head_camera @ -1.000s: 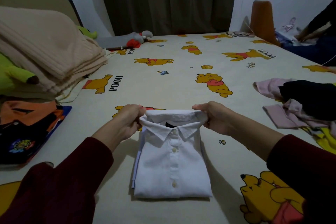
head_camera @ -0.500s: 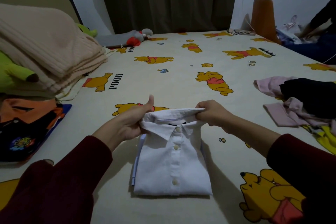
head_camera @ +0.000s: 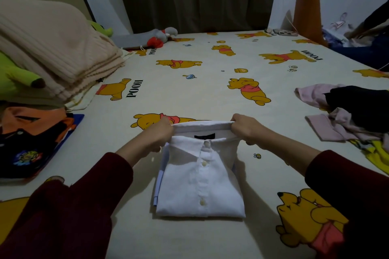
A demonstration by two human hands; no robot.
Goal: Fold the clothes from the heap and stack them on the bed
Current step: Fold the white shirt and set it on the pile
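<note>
A folded white button-up shirt (head_camera: 200,185) lies front-up on the cartoon-bear bed sheet (head_camera: 210,82), right before me. My left hand (head_camera: 156,134) pinches the left end of its collar. At the collar's right end my right hand (head_camera: 245,127) grips the fabric, and the back of the collar is stretched taut between both hands, baring a dark label. A heap of unfolded clothes (head_camera: 349,115), pink, black and yellow, sits at the right edge. A stack of folded dark and orange garments (head_camera: 31,139) rests at the left.
A folded beige ribbed blanket (head_camera: 54,52) and a green plush toy (head_camera: 19,75) lie at the far left. A grey and red plush (head_camera: 162,37) sits at the bed's far end before dark curtains. An orange object (head_camera: 307,17) and another person's arm (head_camera: 370,25) are at far right.
Both hands have shifted their hold on the collar and pulled it wider and flatter, exposing the dark label. The left thumb, raised half a second ago, is down again.
</note>
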